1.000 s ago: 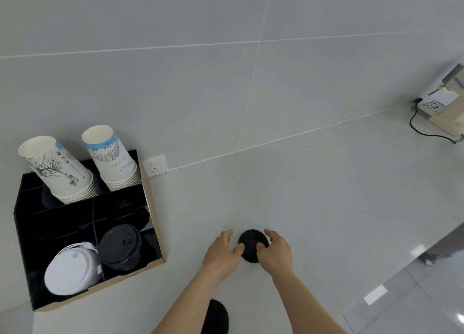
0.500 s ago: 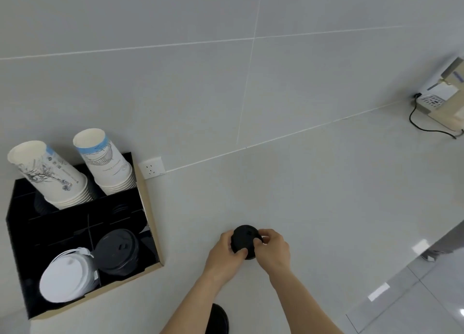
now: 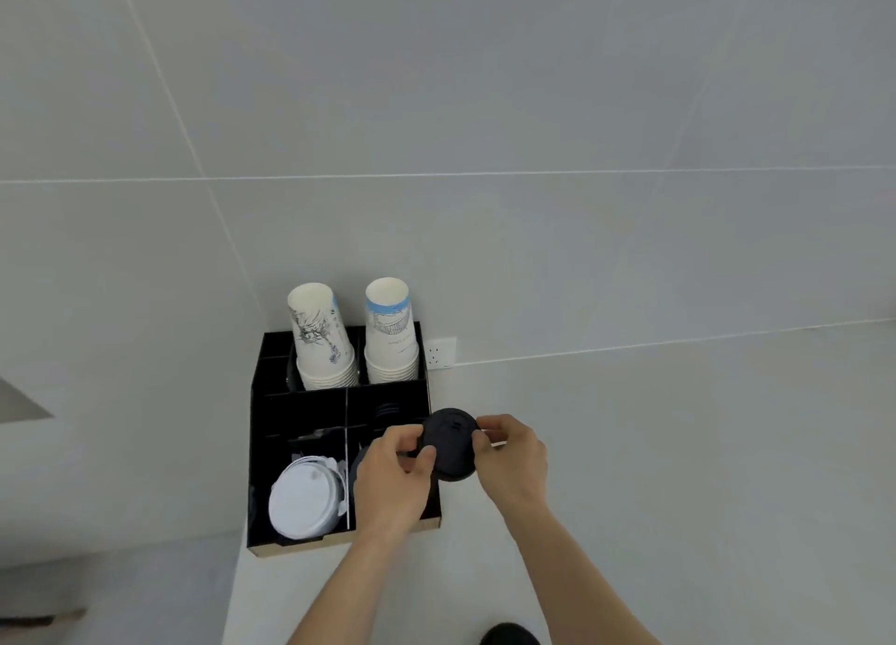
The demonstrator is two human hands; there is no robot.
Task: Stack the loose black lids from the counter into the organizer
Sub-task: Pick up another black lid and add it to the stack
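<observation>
I hold a black lid [image 3: 451, 443] tilted in the air with both hands, at the right edge of the black organizer [image 3: 299, 402]. My left hand [image 3: 392, 474] grips its left rim and covers the organizer's front right compartment, where a stack of black lids [image 3: 358, 462] barely shows. My right hand [image 3: 511, 460] pinches the lid's right rim. Another loose black lid [image 3: 509, 635] lies on the counter at the bottom edge of the view, partly cut off.
White lids [image 3: 303, 501] fill the organizer's front left compartment. Two stacks of paper cups [image 3: 322, 344] [image 3: 390, 334] stand in its back row. A wall socket [image 3: 440, 352] sits just right of the organizer. The white counter [image 3: 679, 450] stretches to the right.
Both hands have lifted the black lid off the counter and carried it left to the organizer's right side. The view has swung left, so the organizer now sits centred.
</observation>
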